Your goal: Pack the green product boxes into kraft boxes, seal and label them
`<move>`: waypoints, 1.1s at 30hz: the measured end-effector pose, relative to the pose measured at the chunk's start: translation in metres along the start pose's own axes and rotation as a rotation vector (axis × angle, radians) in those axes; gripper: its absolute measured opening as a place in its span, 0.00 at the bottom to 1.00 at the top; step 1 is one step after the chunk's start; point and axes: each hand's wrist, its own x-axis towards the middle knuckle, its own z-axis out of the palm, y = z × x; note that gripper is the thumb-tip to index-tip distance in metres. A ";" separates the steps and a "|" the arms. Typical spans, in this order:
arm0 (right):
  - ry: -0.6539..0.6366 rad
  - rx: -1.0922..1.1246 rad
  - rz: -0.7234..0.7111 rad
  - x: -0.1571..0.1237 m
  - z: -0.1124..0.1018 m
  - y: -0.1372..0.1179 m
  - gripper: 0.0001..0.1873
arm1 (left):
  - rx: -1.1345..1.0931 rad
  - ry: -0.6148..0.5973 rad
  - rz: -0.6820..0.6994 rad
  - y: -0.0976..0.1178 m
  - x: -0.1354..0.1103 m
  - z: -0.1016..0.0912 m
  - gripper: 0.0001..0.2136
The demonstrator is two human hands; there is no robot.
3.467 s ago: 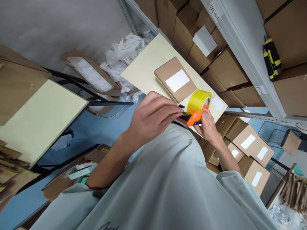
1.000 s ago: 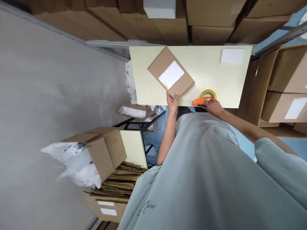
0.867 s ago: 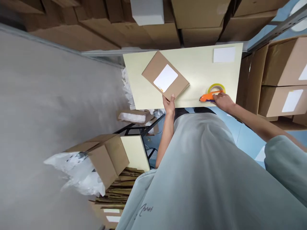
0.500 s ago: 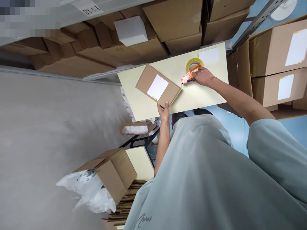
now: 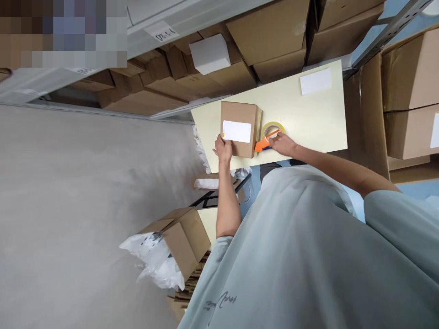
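Note:
A brown cardboard box (image 5: 240, 112) with a white label (image 5: 236, 131) on its face rests on the cream tabletop (image 5: 308, 123). My left hand (image 5: 223, 148) grips the box's lower left edge. Gripped in my right hand (image 5: 283, 144) is an orange tape dispenser (image 5: 263, 143) carrying a roll of clear yellowish tape (image 5: 273, 124). The dispenser's front end is at the lower right corner of the box, along the side that shows a yellowish strip. Whether it touches the box I cannot tell.
A sheet of white paper (image 5: 315, 81) lies at the table's far right. Shelving with brown boxes (image 5: 267, 36) and a white box (image 5: 210, 54) runs behind. Large cartons (image 5: 408, 77) stand at right. At lower left is an open carton (image 5: 187, 237) with plastic bags (image 5: 154, 258).
The box has turned from a slant to nearly square with the view. My right hand has brought the tape dispenser down to the box's lower right corner. The camera view has shifted.

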 end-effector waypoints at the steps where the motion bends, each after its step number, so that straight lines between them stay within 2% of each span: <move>1: -0.016 -0.009 -0.005 0.002 0.000 -0.010 0.25 | 0.177 0.100 -0.097 0.008 0.000 0.009 0.30; 3: -0.035 -0.030 -0.011 0.006 -0.001 -0.024 0.27 | 0.401 0.202 -0.209 0.024 -0.005 0.030 0.33; 6: -0.052 -0.035 -0.005 0.005 -0.002 -0.029 0.27 | 0.526 0.275 -0.149 0.039 -0.018 0.051 0.31; 9: -0.060 -0.013 0.000 0.001 -0.001 -0.023 0.25 | 0.579 0.311 -0.076 0.040 -0.023 0.057 0.32; 15: -0.047 0.045 -0.025 -0.022 0.003 0.000 0.26 | 0.613 0.298 -0.059 0.031 -0.016 0.056 0.33; 19: -0.072 0.050 -0.023 -0.063 0.014 0.041 0.25 | 0.596 0.304 -0.043 0.030 -0.015 0.057 0.33; 21: -0.085 0.034 0.042 -0.083 0.015 0.076 0.25 | 0.587 0.304 -0.041 0.030 -0.016 0.058 0.33; 23: -0.074 -0.025 0.116 -0.090 0.009 0.118 0.24 | 0.581 0.304 -0.043 0.030 -0.016 0.058 0.33; 25: -0.030 -0.077 0.206 -0.079 -0.005 0.158 0.24 | 0.582 0.304 -0.045 0.031 -0.017 0.057 0.33; 28: 0.012 -0.139 0.178 -0.032 -0.032 0.194 0.26 | 0.596 0.297 -0.045 0.033 -0.016 0.056 0.33; 30: -0.018 -0.177 0.151 0.008 -0.049 0.197 0.27 | 0.607 0.291 -0.046 0.033 -0.016 0.055 0.33; 33: -0.027 -0.195 0.170 0.056 -0.061 0.180 0.27 | 0.609 0.284 -0.044 0.033 -0.016 0.055 0.33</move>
